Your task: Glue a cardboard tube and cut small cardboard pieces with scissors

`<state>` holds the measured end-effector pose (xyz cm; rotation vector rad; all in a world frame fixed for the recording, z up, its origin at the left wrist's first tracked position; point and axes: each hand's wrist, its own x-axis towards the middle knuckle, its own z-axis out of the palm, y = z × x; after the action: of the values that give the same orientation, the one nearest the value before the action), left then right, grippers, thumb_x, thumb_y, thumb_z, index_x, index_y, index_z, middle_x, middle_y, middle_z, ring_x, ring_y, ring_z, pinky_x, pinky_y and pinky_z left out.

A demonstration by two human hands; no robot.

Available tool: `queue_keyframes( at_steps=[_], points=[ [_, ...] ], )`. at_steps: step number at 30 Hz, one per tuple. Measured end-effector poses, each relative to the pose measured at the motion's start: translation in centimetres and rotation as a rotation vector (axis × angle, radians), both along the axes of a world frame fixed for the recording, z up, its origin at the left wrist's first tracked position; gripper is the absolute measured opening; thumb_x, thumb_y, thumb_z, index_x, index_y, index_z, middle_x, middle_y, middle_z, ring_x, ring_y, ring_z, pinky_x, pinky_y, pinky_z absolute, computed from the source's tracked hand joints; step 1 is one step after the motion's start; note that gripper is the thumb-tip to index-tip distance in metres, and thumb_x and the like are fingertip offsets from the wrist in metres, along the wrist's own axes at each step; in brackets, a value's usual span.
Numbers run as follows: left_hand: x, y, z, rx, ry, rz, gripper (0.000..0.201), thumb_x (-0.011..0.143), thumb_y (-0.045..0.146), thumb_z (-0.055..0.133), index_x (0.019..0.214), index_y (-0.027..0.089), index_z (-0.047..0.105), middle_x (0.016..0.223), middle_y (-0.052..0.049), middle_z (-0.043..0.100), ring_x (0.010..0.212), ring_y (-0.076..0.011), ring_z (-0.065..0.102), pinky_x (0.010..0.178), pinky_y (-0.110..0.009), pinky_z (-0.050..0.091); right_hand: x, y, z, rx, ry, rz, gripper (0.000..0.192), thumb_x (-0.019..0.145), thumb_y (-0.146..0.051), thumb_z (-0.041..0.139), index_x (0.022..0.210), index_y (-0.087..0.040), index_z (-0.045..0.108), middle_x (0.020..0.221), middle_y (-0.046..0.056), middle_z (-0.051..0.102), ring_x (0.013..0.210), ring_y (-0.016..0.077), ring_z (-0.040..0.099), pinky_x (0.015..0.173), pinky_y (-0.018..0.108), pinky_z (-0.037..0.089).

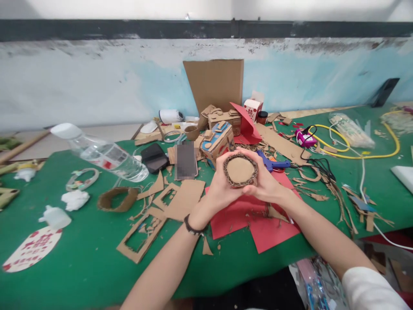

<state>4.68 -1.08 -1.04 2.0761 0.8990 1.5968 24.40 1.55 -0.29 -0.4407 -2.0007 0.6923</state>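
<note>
Fingers of both hands curled round a small round cardboard cup (240,171), gripping it by the corrugated rim from either side. Left hand (220,186) on the left wall, thumb over the near-left edge; right hand (266,183) on the right wall, fingertips wrapping the far-right edge. Held just above the table, over the red paper sheets (254,219), not resting on them. Open face turned up and slightly toward the camera, flat brown disc of the bottom showing inside the ring. No long axis to speak of: round, shallow, its axis running roughly upward toward the viewer. Squarely between the two palms, equally close to each, neither hand nearer.

Around it: blue glue gun (272,163) just beyond the right fingers, near but apart. Small cardboard model (217,142) farther off and slightly left. Loose cardboard ring (118,199) well apart to the left on the green table cover (80,267), beside cut cardboard frames (142,234). Clear plastic bottle (106,155) lying tilted at far left, dark phone (154,157) next to it. Yellow cable (355,156) looping at far right. Dark bracelet (192,228) on the left wrist.
</note>
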Motion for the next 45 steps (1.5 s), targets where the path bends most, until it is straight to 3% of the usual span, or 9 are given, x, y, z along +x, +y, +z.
queue_keyframes(
  at_steps=[3, 7, 10, 15, 22, 29, 33, 39, 45],
  points=[
    [-0.9, 0.0, 1.7, -0.037, 0.018, -0.027, 0.084, 0.09, 0.057, 0.09, 0.153, 0.023, 0.047, 0.15, -0.017, 0.063, 0.142, -0.0315, 0.069, 0.119, -0.048, 0.06, 0.3, -0.1, 0.8, -0.051, -0.046, 0.048, 0.086, 0.108, -0.077, 0.052, 0.179, -0.032, 0.031, 0.184, 0.013, 0.039, 0.171, 0.0326, 0.04, 0.143, 0.055, 0.034],
    [-1.3, -0.3, 2.5, -0.033, 0.02, -0.004, 0.09, 0.082, 0.057, 0.098, 0.151, 0.024, 0.05, 0.146, -0.016, 0.066, 0.137, -0.0319, 0.07, 0.116, -0.048, 0.061, -0.2, -0.3, 1.2, -0.003, -0.014, -0.006, 0.078, 0.112, -0.073, 0.048, 0.178, -0.034, 0.037, 0.182, 0.009, 0.046, 0.17, 0.0311, 0.042, 0.142, 0.055, 0.035],
    [-1.3, -0.4, 2.2, -0.003, -0.003, 0.014, 0.096, 0.075, 0.06, 0.101, 0.148, 0.025, 0.051, 0.141, -0.014, 0.067, 0.131, -0.0306, 0.072, 0.112, -0.046, 0.063, -0.5, -0.4, 1.0, 0.031, 0.03, -0.006, 0.075, 0.111, -0.07, 0.052, 0.176, -0.035, 0.042, 0.179, 0.008, 0.051, 0.169, 0.0305, 0.045, 0.141, 0.055, 0.038],
    [-1.8, -0.3, 2.4, -0.024, 0.021, -0.005, 0.088, 0.078, 0.058, 0.1, 0.145, 0.025, 0.053, 0.135, -0.012, 0.068, 0.124, -0.0288, 0.073, 0.107, -0.045, 0.064, 0.0, -0.3, 1.3, -0.021, 0.051, 0.004, 0.075, 0.106, -0.072, 0.062, 0.17, -0.035, 0.054, 0.173, 0.007, 0.059, 0.164, 0.0309, 0.052, 0.138, 0.053, 0.044],
    [-2.4, -0.8, 3.7, -0.064, 0.057, -0.059, 0.075, 0.079, 0.037, 0.097, 0.14, 0.025, 0.056, 0.134, -0.01, 0.069, 0.126, -0.0291, 0.073, 0.111, -0.045, 0.063, 0.4, -0.3, 1.8, -0.101, 0.082, 0.008, 0.065, 0.102, -0.068, 0.072, 0.158, -0.035, 0.069, 0.164, 0.006, 0.068, 0.159, 0.0309, 0.059, 0.135, 0.055, 0.048],
    [-2.9, -0.9, 4.5, -0.116, 0.084, -0.15, 0.076, 0.075, 0.027, 0.094, 0.142, 0.026, 0.057, 0.138, -0.011, 0.07, 0.13, -0.0321, 0.074, 0.112, -0.048, 0.065, 0.3, 0.2, 1.5, -0.18, 0.123, 0.054, 0.057, 0.1, -0.067, 0.077, 0.147, -0.035, 0.078, 0.157, 0.007, 0.073, 0.155, 0.0328, 0.063, 0.132, 0.059, 0.05],
    [-3.0, -1.3, 5.2, -0.178, 0.069, -0.209, 0.074, 0.076, 0.021, 0.091, 0.142, 0.027, 0.057, 0.14, -0.01, 0.07, 0.132, -0.031, 0.074, 0.113, -0.047, 0.065, 0.0, 0.2, 1.0, -0.243, 0.216, 0.029, 0.05, 0.092, -0.063, 0.089, 0.133, -0.036, 0.085, 0.147, 0.007, 0.08, 0.145, 0.0338, 0.07, 0.127, 0.061, 0.054],
    [-3.0, -1.7, 5.5, -0.294, 0.064, -0.26, 0.076, 0.074, 0.022, 0.093, 0.143, 0.026, 0.059, 0.139, -0.011, 0.072, 0.125, -0.032, 0.077, 0.104, -0.046, 0.068, -0.8, 0.3, 0.6, -0.376, 0.349, 0.116, 0.049, 0.082, -0.064, 0.096, 0.115, -0.03, 0.083, 0.136, 0.01, 0.078, 0.132, 0.0299, 0.074, 0.111, 0.051, 0.063],
    [-3.1, -1.3, 5.1, -0.294, 0.035, -0.285, 0.075, 0.072, 0.031, 0.096, 0.14, 0.026, 0.063, 0.138, -0.012, 0.074, 0.123, -0.0334, 0.077, 0.101, -0.047, 0.068, -1.3, 0.4, 0.0, -0.413, 0.419, 0.216, 0.045, 0.085, -0.061, 0.095, 0.117, -0.034, 0.079, 0.136, 0.007, 0.072, 0.132, 0.0266, 0.071, 0.108, 0.047, 0.062]
  ],
)
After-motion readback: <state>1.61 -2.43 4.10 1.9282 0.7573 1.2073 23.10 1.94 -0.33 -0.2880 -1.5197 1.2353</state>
